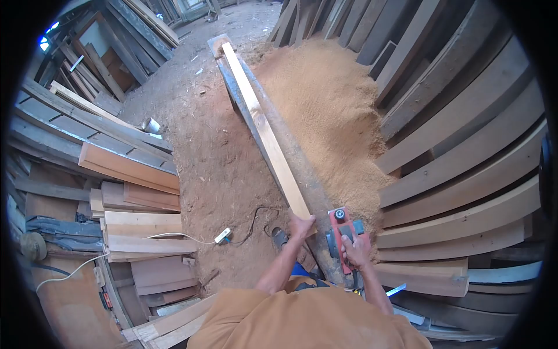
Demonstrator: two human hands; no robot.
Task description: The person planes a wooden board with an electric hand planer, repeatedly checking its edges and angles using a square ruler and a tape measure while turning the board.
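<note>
A long, pale wooden board (274,152) lies lengthwise along a narrow grey bench (294,154) that runs away from me. My left hand (301,226) is closed around the board's near end. To the right of that end, my right hand (355,251) grips the handle of a red and grey electric planer (337,223), with a round front knob. The planer is beside the board, over the bench's near end; I cannot tell whether it rests on the bench. Part of its handle is hidden under my fingers.
Sawdust (322,96) is heaped right of the bench. Long planks (459,203) lean and stack along the right side, with more boards (142,224) at the left. A white extension socket (222,235) with cords lies on the dirt floor (206,157) near my foot.
</note>
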